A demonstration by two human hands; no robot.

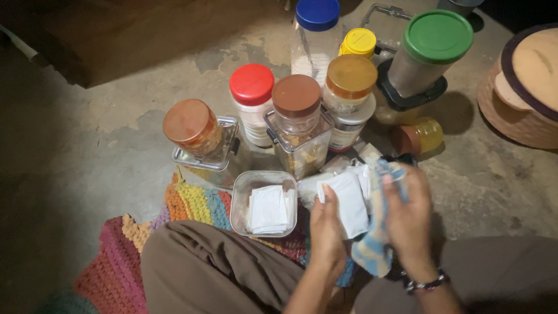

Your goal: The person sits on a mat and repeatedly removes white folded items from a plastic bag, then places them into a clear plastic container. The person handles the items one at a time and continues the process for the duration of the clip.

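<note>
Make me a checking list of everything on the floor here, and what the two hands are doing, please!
Surface: bare concrete floor, stained; colourful crocheted mat under the person's knees.
Job's things: white packet held by the left hand; blue and white cloth held in the right hand; open clear container with white packets inside.
Clutter: jars with red, brown, orange, blue, yellow and green lids; small yellow jar lying on its side.
Grippers: both hands busy, close together.
Cables: nothing seen.
Surroundings: woven basket at right; dark at left.
</note>
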